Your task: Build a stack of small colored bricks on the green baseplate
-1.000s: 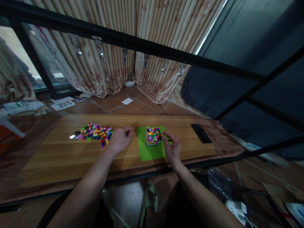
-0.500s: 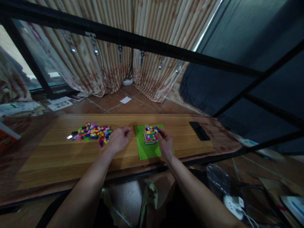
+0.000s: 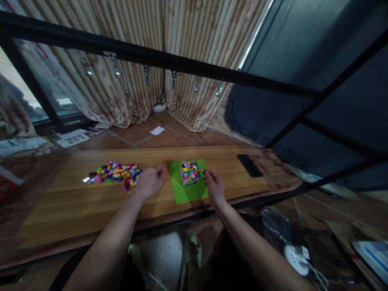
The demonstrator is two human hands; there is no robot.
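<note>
A squarish stack of multicoloured toy bricks [image 3: 190, 173] stands on a green studded baseplate [image 3: 182, 197] on the wooden tabletop. My right hand [image 3: 215, 185] is just right of the stack, apart from it, over the baseplate's right edge. Its thumb and fingers are drawn together; whether a small brick is between them I cannot make out. Between the baseplate and a pile of loose bricks [image 3: 117, 171], my left hand [image 3: 150, 181] has its fingers curled and thumb against them. What it holds, if anything, is hidden. Its back covers the pile's right end.
A black phone [image 3: 250, 165] lies at the table's right end. Small silver and dark items lie at the pile's left tip. A dark metal bar [image 3: 188, 72] crosses beyond the table, before striped curtains [image 3: 130, 85]. A white power strip [image 3: 296, 258] is at lower right.
My right hand has drawn back from the brick stack to the right, uncovering its right side. My left hand stays in nearly the same place. The view has shifted slightly.
</note>
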